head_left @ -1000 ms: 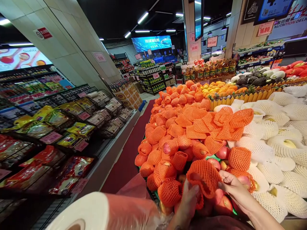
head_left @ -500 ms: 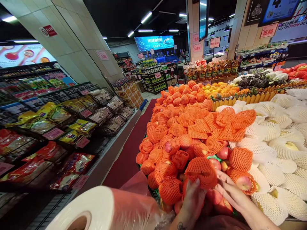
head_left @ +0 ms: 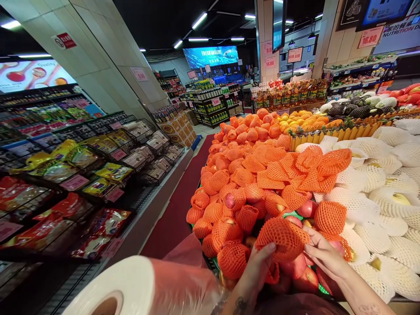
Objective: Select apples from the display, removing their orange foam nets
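My left hand (head_left: pixel 259 262) is closed on the near left side of an orange foam fruit net (head_left: pixel 278 238), thumb on its folded rim. The net is bulged and round, but whatever is inside it is hidden. My right hand (head_left: pixel 324 253) pinches the net's right edge between thumb and fingers, so both hands share it. Beneath them lie bare red apples (head_left: pixel 308 280) in a green-lined bin. Around and behind is a heap of fruit in orange nets (head_left: pixel 226 227), with loose flattened nets (head_left: pixel 275 175) on top.
A large roll of clear plastic bags (head_left: pixel 183 284) stands close at the lower left. To the right lies fruit in white foam nets (head_left: pixel 374 210). A yellow picket divider (head_left: pixel 331 139) runs behind. Racks of packaged food (head_left: pixel 111 175) line the left, across a red strip of floor (head_left: pixel 177 205).
My right hand has come to grip the net's right edge, which is now pulled out to the right. My left hand keeps its hold, shifted slightly left.
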Demonstrator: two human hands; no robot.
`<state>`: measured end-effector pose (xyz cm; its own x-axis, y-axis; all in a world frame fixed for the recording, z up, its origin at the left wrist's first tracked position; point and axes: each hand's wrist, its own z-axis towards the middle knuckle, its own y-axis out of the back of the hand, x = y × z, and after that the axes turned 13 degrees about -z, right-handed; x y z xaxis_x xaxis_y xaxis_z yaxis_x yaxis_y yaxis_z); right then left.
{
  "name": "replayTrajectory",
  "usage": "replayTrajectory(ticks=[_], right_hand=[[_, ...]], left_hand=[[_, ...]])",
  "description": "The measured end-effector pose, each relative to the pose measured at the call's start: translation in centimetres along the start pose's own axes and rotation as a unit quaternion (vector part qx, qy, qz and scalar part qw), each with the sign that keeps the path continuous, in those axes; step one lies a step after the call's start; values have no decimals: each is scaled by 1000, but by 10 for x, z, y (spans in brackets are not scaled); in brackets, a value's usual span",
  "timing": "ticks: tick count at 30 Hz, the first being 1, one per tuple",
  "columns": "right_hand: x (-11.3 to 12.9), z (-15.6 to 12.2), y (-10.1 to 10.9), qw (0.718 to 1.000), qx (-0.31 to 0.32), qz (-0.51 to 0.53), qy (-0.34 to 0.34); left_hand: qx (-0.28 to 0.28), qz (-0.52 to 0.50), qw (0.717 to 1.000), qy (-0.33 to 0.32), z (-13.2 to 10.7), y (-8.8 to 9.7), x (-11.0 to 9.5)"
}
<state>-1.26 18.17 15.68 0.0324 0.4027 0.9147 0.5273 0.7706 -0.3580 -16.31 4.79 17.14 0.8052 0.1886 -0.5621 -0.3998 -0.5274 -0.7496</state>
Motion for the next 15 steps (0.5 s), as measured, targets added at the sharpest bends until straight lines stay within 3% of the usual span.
replayTrajectory(ticks=[3, 9, 12, 15], right_hand=[[-8, 5, 7, 1000, 13, 8, -2], [-20, 23, 7, 998, -34, 58, -20], [-15, 27, 8, 997, -66, 23, -20], [-7, 26, 20, 993, -111, -39, 5]], left_hand=[[-52, -43, 998, 6, 2, -1, 9], [-29, -27, 999, 8, 1, 1, 24], [-87, 15, 992, -87, 5, 5, 17], [-183, 107, 956, -203, 8, 13, -2]])
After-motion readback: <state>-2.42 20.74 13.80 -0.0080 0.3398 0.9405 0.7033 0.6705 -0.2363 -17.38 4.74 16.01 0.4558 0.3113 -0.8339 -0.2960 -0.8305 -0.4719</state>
